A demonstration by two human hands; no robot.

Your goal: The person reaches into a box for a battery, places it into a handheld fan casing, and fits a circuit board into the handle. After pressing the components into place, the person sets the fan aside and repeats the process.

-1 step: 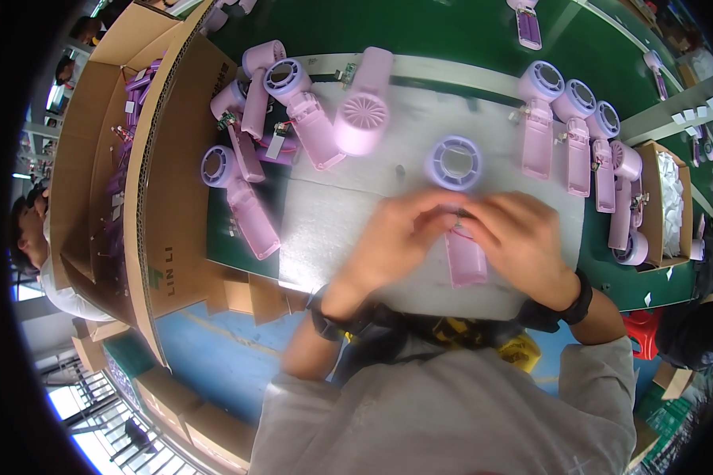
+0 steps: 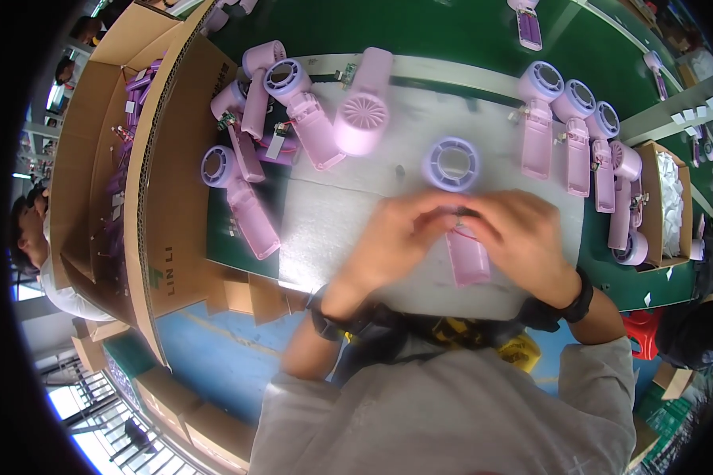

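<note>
A pink handheld fan [image 2: 469, 265] with a round lilac head [image 2: 453, 164] lies on the pale mat, its open handle toward me. My left hand [image 2: 400, 245] and my right hand [image 2: 528, 247] meet over the neck of this fan. On both, the fingers are closed around the top of the handle. Between the fingertips a thin red wire and a small dark part show; the fingers hide most of them. Each wrist wears a black band.
Several pink fans with open handles, such as one fan [image 2: 253, 218], lie at the left; others, including another fan [image 2: 537, 142], stand in a row at the right. A large cardboard box [image 2: 178, 158] borders the left side. A small box [image 2: 650, 170] holds white pieces.
The fan has tilted very slightly, its handle end shifting a little to the right. My hands stay at its neck.
</note>
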